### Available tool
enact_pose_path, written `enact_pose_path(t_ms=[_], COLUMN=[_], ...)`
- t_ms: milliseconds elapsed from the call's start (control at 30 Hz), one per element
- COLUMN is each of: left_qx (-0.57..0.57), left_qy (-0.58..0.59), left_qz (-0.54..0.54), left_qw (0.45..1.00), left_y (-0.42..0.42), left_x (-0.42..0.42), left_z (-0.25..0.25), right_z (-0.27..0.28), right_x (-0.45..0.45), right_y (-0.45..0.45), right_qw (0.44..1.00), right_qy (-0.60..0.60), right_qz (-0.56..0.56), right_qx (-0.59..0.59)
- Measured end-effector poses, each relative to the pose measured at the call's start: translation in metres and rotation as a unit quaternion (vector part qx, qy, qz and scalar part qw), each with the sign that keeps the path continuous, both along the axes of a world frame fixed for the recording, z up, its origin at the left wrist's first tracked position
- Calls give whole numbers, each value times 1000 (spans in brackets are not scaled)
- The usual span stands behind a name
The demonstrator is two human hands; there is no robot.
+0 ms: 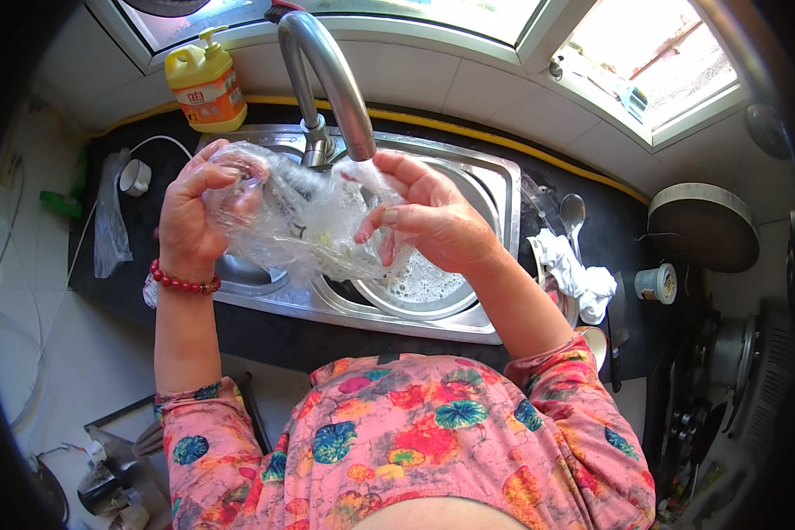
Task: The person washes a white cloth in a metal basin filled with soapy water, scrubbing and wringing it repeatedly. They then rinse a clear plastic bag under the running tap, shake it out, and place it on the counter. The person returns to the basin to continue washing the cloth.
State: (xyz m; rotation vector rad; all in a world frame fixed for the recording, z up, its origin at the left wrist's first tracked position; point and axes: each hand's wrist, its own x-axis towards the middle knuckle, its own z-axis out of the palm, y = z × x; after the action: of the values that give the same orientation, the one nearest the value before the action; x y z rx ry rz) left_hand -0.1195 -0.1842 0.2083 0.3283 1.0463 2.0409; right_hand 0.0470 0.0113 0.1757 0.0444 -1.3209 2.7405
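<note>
A crumpled clear plastic bag point(298, 225) is stretched between my hands above the steel double sink point(291, 315). My left hand point(195, 202), with a red bead bracelet at the wrist, grips its left end. At the other end, my right hand point(430, 215) holds the film between thumb and fingers. Small greenish bits show through the plastic. Under my right hand, a round metal basin point(407, 308) holds sudsy water point(430, 278). The steel faucet's spout point(361, 142) hangs just above the bag; whether water runs from it I cannot tell.
Behind the sink's left end stands a yellow pump bottle point(205, 86). A white cup point(135, 177) and a flattened plastic bag point(111, 215) lie at left. On the right are a metal spoon point(572, 215), a white cloth point(573, 275), a knife point(617, 324), a small tub point(656, 283) and a round board point(702, 228).
</note>
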Motion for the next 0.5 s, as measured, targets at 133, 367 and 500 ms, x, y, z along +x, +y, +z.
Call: enact_pose_path(t_ms=[133, 367, 500], left_qx=[43, 54, 34], left_qy=[0, 89, 82], left_qz=[-37, -38, -95], left_qw=[998, 994, 991], left_y=[-1, 20, 39], left_x=[-5, 2, 17], left_z=[0, 5, -1], right_z=[3, 14, 1], right_x=[-5, 7, -2], right_y=[21, 45, 38], right_qw=[983, 980, 975], right_qy=[85, 55, -166], right_qz=[-132, -179, -115], right_qx=[-94, -63, 91])
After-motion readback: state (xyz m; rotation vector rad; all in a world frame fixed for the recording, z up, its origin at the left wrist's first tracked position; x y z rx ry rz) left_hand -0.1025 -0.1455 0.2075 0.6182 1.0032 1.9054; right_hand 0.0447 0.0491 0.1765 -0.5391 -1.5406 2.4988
